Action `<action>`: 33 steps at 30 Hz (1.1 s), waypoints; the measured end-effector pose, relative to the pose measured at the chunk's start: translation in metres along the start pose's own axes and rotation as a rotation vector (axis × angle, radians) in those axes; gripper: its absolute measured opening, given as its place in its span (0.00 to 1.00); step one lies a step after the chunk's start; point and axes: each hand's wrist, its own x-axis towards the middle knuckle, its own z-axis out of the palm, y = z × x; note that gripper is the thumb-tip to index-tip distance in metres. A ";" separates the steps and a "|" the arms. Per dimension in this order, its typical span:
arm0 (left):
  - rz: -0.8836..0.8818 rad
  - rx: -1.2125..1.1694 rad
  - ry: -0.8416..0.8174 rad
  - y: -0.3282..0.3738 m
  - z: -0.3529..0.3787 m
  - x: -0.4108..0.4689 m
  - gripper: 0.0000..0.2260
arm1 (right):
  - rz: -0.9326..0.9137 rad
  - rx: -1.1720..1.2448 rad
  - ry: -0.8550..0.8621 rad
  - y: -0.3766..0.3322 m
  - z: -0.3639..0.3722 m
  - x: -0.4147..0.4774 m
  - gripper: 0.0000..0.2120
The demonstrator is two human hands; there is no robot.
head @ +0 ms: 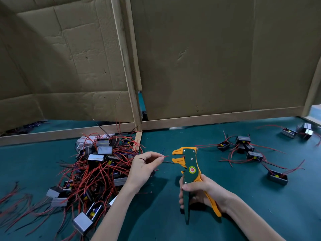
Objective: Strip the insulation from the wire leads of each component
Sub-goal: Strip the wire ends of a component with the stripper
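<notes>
Your left hand point(142, 168) pinches 1 red wire point(166, 156), its tip just beside the open jaws of the stripper point(188, 166). Your right hand point(199, 193) grips its handles above the green table point(243, 197).

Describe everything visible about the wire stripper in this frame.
The wire stripper is a pistol-type tool: dark green body, orange jaws and handle, silver rivets, a round sticker. The right hand grips its handles, holding it upright over the mat; its jaws stand open, facing left toward a red lead just short of them.
</notes>
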 end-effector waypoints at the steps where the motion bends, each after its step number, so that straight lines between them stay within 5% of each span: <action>1: 0.004 0.007 -0.011 0.000 0.001 0.001 0.04 | -0.001 -0.003 0.004 0.000 0.001 -0.001 0.12; 26: -0.034 -0.058 -0.175 0.008 0.006 0.004 0.06 | 0.019 -0.025 0.038 -0.001 0.006 -0.003 0.11; 33: -0.035 -0.092 -0.201 0.008 0.001 0.003 0.05 | 0.065 -0.071 0.217 0.005 0.014 0.001 0.12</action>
